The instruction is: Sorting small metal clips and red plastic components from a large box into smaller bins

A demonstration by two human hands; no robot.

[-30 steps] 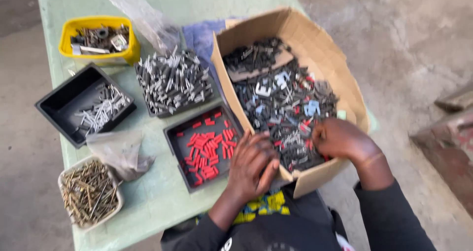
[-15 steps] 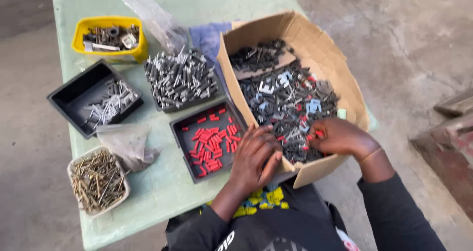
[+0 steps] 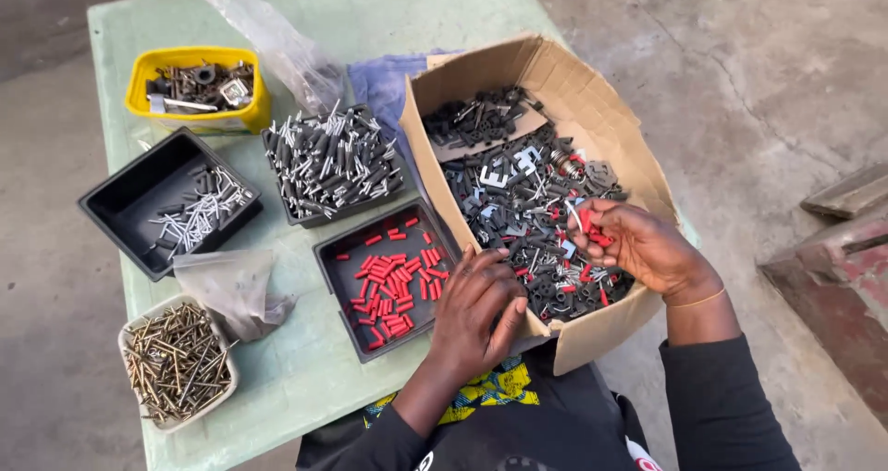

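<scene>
A pale green counter (image 3: pixel 305 378) stands on a grey concrete floor (image 3: pixel 740 73) — cracked, dusty, lit by soft daylight. At the right edge lie weathered slabs (image 3: pixel 837 249) — one grey, one reddish.

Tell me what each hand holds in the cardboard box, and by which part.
Right hand pinches small red pieces between its fingertips; which part cannot be told. Left hand rests on the box's near edge, holding nothing visible.

The left hand (image 3: pixel 476 309) hides part of the cardboard box (image 3: pixel 610 129) wall.
</scene>
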